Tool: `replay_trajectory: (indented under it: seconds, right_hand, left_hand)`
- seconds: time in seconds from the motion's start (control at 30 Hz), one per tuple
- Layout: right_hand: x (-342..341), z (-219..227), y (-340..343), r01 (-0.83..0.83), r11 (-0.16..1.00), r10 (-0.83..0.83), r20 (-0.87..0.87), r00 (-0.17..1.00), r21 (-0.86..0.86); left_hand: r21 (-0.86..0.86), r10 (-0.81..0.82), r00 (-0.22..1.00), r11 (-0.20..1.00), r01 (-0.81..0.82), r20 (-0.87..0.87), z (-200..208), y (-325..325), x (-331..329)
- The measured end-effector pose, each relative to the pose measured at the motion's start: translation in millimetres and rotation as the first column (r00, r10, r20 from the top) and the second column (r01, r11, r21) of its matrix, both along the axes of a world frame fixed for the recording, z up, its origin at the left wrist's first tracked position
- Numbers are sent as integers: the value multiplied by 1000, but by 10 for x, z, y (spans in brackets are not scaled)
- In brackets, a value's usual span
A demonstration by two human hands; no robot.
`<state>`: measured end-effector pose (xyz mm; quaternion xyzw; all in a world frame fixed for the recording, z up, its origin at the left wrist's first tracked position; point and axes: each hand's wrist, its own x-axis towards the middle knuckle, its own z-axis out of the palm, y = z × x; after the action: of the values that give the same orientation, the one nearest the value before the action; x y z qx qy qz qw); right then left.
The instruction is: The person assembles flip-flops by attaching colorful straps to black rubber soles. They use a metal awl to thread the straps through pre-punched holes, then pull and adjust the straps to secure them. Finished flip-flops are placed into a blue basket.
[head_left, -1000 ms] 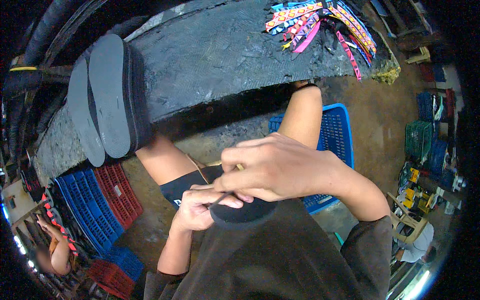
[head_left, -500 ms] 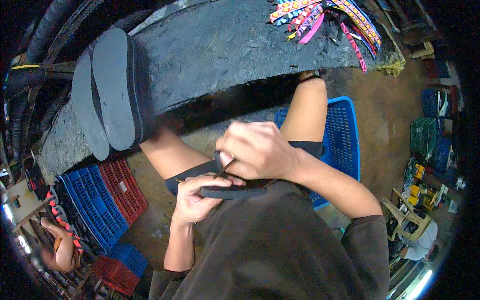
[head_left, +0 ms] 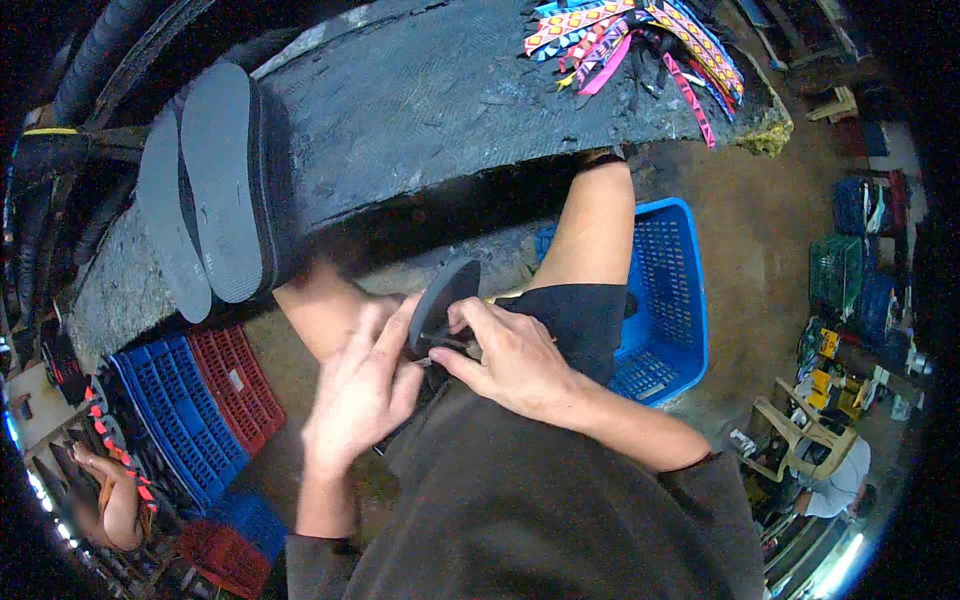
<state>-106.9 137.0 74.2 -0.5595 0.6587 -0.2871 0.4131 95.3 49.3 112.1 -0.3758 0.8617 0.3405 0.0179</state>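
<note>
Over my lap, a dark grey flip-flop sole (head_left: 447,292) stands tilted up, its rounded end pointing away from me. My left hand (head_left: 362,388), smeared by motion, closes on the sole's left side with its fingers along the edge. On the other side my right hand (head_left: 520,362) is closed, thumb and curled fingers gripping the sole's near end. Something thin and dark shows between the two hands; what it is I cannot make out. On the bench beyond lies a stack of thick grey flip-flop soles (head_left: 222,190).
Patterned, colourful straps (head_left: 640,50) lie in a bunch on the worn black bench (head_left: 420,110). A blue plastic basket (head_left: 672,300) stands by my right leg. Blue crates (head_left: 185,415) and red crates (head_left: 237,385) are at left. Other people sit at lower left and lower right.
The sole has turned from lying level to standing tilted up. My left hand has shifted left and up round it; my right hand has come down lower.
</note>
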Motion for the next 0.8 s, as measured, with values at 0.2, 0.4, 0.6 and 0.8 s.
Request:
replay_trajectory:
  seconds: [0.2,0.4,0.6,0.8]
  right_hand:
    - [55,-171,41,118,985,-160,418,894,124]
    - [-86,17,114,128,841,-535,773,340,526]
    - [-317,211,-15,8,920,-309,715,628,391]
    - [-616,579,-301,-336,929,324,-94,941,-157]
  left_hand:
    - [-15,-308,870,945,328,-385,-75,-568,-176]
    - [-172,-552,823,831,529,-135,-315,-712,-430]
    - [-286,-454,874,873,396,-174,-92,-716,-411]
    - [-284,-283,893,941,186,-351,51,-625,-111]
